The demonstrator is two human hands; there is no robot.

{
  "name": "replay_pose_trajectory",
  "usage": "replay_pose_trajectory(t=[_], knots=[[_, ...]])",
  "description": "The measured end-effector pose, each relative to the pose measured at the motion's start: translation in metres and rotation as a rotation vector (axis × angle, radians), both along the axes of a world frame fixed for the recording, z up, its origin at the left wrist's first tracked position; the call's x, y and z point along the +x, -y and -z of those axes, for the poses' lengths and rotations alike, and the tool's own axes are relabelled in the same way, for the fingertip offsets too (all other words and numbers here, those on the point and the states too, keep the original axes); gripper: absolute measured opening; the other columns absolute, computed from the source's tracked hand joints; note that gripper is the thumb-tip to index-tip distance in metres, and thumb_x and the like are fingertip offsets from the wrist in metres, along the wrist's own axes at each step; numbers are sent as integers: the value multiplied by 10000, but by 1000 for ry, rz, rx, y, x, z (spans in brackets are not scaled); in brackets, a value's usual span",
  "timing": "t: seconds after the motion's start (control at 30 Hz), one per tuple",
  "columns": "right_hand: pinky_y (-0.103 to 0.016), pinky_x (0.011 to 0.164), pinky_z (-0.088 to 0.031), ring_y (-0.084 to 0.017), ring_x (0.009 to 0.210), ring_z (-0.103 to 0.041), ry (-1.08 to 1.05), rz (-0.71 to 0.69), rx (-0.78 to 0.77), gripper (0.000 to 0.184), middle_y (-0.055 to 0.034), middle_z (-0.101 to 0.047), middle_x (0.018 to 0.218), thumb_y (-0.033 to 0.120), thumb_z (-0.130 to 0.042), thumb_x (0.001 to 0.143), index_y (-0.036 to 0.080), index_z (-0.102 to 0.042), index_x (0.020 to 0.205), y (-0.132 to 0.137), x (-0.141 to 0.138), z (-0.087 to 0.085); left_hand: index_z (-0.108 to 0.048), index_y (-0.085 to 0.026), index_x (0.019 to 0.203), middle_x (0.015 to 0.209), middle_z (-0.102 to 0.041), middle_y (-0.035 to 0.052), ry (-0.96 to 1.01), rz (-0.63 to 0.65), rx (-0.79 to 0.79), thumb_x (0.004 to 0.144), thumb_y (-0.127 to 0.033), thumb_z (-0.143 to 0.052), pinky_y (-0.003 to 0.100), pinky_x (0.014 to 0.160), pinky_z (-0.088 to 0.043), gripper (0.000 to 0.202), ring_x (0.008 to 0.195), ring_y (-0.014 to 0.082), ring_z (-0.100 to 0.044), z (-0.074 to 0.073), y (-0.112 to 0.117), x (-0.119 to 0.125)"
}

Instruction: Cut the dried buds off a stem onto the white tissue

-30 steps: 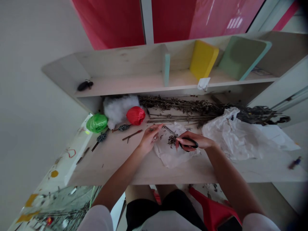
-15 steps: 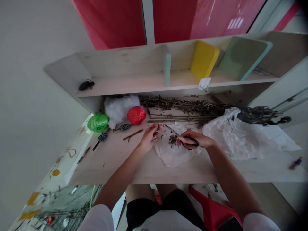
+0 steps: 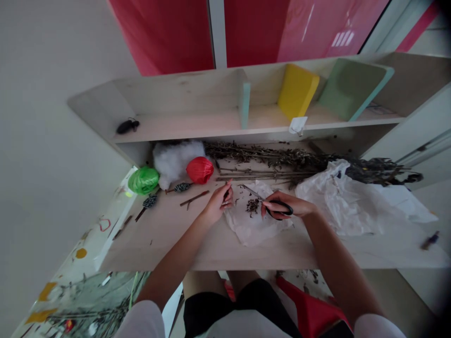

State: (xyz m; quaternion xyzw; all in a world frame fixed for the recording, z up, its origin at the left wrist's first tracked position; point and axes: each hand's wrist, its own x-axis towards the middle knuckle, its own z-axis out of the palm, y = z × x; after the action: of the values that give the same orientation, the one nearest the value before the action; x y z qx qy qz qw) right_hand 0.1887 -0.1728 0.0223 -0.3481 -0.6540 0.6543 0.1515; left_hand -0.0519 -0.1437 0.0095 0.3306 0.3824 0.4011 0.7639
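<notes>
My right hand (image 3: 283,205) is wrapped round the black handles of a pair of scissors (image 3: 252,193), whose blades point up and left over a white plastic bag (image 3: 250,232) laid flat. Below the blades, a small heap of dark dried plant bits (image 3: 252,205) lies on that bag. To the left of the scissors tip, my left hand (image 3: 219,202) is closed with its fingers drawn together. Whatever is in them is too small to make out. A forked brown twig (image 3: 193,199) rests on the desk left of this hand.
Dried plant stalks (image 3: 268,155) lie along the back. On the left are a red ball of string (image 3: 199,170), a green one (image 3: 143,180), white stuffing (image 3: 176,159) and yarn-wound sticks (image 3: 150,202). A crumpled white bag (image 3: 345,202) is at right, below the shelf (image 3: 183,124).
My left hand has drawn slightly left, away from the scissors tip, and the gap between them is wider. My right hand stays almost in place with the scissors.
</notes>
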Motion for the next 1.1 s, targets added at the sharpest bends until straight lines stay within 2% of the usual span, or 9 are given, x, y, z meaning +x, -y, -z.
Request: replay_pose_trajectory(t=[0.17,0.33,0.43,0.57,0.87,1.1], knots=[[-210,392,-213,-50,350,-284,16,-8,-13,568,75,-384,402,630,-495,854,81,-641,839,0,-1,-2,-533,-154,725,502,-357,-87,0,8,-2,654,-426,-737,153,348,-82,347,391,20,-206,2,-1,-2],[-208,390,-203,-46,349,-280,4,-9,-21,569,78,-386,407,624,-491,859,77,-644,855,0,0,-2,-579,-147,836,569,-455,-60,-63,-21,21,657,-431,-728,163,370,-80,367,411,24,-271,2,0,-1],[-206,385,-194,-45,347,-285,15,-13,-24,567,78,-389,403,627,-497,853,80,-645,840,0,-1,-3,-563,-154,777,528,-387,-75,-117,-48,55,680,-531,-705,183,376,-58,414,398,24,-230,2,1,-1],[-200,378,-193,-45,343,-288,38,-21,-31,563,76,-395,393,630,-511,843,83,-647,830,1,-2,-3,-522,-167,690,485,-267,-96,-148,8,57,675,-658,-657,208,388,-49,510,383,27,-168,1,2,0],[-196,380,-201,-42,345,-284,45,-20,-35,564,79,-395,399,621,-500,855,78,-648,860,0,-3,-2,-525,-160,682,533,-312,-86,-219,-19,135,609,-569,-764,208,415,-75,479,418,16,-220,2,10,8],[-195,375,-203,-41,352,-281,42,-32,-57,589,78,-397,418,637,-493,850,72,-650,899,3,-7,-5,-577,-157,748,533,-283,-87,-254,-129,167,636,-652,-698,204,419,-96,521,425,18,-219,1,11,9]])
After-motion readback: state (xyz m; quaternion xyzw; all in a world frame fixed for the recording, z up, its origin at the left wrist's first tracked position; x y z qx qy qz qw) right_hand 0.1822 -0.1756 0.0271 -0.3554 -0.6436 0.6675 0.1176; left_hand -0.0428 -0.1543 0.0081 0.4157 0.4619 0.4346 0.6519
